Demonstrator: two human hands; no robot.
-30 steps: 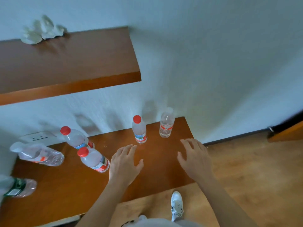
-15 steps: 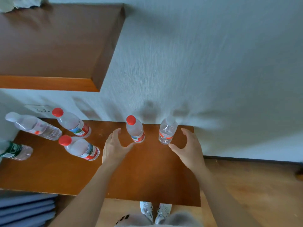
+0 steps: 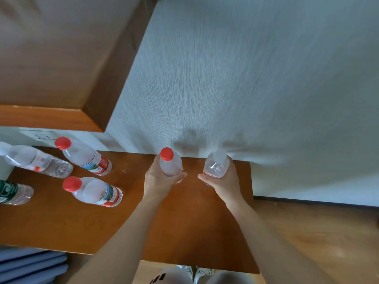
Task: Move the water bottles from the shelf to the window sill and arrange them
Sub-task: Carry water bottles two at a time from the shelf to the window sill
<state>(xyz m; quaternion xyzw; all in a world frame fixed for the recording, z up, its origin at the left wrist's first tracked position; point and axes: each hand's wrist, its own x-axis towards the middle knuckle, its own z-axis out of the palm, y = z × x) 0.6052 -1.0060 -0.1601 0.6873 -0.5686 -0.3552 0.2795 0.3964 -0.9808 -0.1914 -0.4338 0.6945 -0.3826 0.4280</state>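
Wooden shelf [image 3: 184, 222] runs along a pale textured wall [image 3: 256, 78], w/ a second shelf [image 3: 51, 68] above it to the left. You've got both hands on the two bottles nearest the wall. Left hand [image 3: 159, 182] is wrapped round the red-cap bottle [image 3: 170, 165], fingers curled behind the body, thumb across the front. Right hand [image 3: 222, 184] is wrapped round the clear-cap bottle [image 3: 216, 165] the same way. Both bottles upright, low on the shelf; can't tell if the bases are touching the wood. Mid-body grip prob keeps them vertical for the carry, one per hand to save trips. Window sill not in view, so nothing is arranged yet.

Other bottles to your left, well apart from your hands: two red-cap ones [image 3: 86, 158] [image 3: 95, 191], a clear one [image 3: 37, 161] and a green-label one [image 3: 14, 192] at the frame edge. Wall outlet [image 3: 41, 137] behind them. Upper shelf overhangs to the left only, so lifting straight up looks unobstructed.
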